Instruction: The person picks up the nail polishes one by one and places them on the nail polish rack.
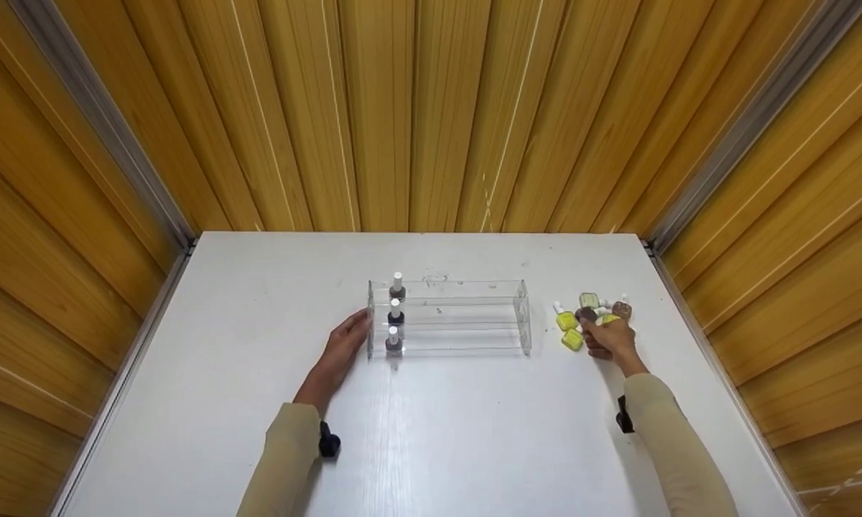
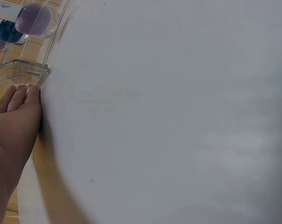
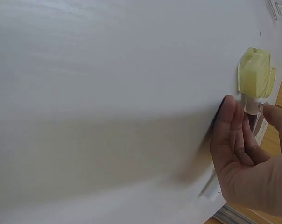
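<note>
OK, R hand (image 1: 612,338) is curled, thumb & fingers pinching a dark bottle (image 1: 586,314), tho they hide part of it. Yellow bottles (image 1: 566,321) lie just left of that hand, and a brown bottle (image 1: 622,309) just past its knuckles, on the white tabletop (image 1: 460,431). L hand (image 1: 343,339) has near-straight fingers touching the side of a clear rack (image 1: 524,319), not wrapped round it. Three bottles (image 1: 396,317) stand in the rack, just right of L hand.

Dark bottle is prob. light, hard & slick, and might crack if dropped; best hold is prob. by its sides, thumb vs. fingers. Bottles look like glass, chunky & smooth, some w/ plain white caps (image 1: 398,279). Rack looks like thin, stiff, see-thru plastic.
</note>
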Action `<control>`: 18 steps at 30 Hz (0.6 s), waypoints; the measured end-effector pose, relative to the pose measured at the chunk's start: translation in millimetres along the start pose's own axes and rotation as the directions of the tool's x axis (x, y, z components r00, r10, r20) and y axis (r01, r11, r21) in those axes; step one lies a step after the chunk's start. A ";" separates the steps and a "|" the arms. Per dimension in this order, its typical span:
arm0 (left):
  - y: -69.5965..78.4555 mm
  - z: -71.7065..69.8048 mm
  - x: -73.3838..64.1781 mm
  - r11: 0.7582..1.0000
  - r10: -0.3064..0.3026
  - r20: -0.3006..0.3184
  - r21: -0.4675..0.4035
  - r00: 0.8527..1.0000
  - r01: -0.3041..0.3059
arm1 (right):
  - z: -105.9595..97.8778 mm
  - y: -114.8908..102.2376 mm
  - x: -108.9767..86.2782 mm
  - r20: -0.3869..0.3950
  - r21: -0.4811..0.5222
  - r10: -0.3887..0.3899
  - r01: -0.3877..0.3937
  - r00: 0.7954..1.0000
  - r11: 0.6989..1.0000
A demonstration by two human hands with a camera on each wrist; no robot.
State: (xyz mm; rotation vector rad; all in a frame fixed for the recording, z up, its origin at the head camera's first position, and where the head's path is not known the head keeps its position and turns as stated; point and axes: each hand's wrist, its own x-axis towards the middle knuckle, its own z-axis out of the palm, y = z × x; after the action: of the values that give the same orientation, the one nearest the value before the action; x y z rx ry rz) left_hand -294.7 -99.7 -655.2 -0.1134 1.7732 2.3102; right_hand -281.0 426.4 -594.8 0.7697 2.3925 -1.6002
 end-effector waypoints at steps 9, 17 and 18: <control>2.6 -1.8 1.4 1.000 0.007 0.004 -0.002 1.000 -0.007 | 0.3 2.1 8.7 -0.021 -0.075 -0.004 0.002 1.000 0.997; 0.6 -1.3 -0.1 1.000 0.008 0.010 -0.008 1.000 -0.008 | -0.4 3.9 8.4 -0.019 -0.067 -0.001 0.000 1.000 0.998; 0.4 -1.4 -0.5 1.000 0.006 0.009 -0.006 1.000 -0.005 | -0.1 4.7 8.9 -0.025 -0.070 -0.002 0.001 1.000 0.998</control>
State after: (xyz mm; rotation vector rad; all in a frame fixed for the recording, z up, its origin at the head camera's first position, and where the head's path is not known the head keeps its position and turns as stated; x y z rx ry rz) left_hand -294.4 -101.1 -655.2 -0.0993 1.7652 2.3160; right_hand -286.2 430.8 -602.2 0.7796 2.4528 -1.5067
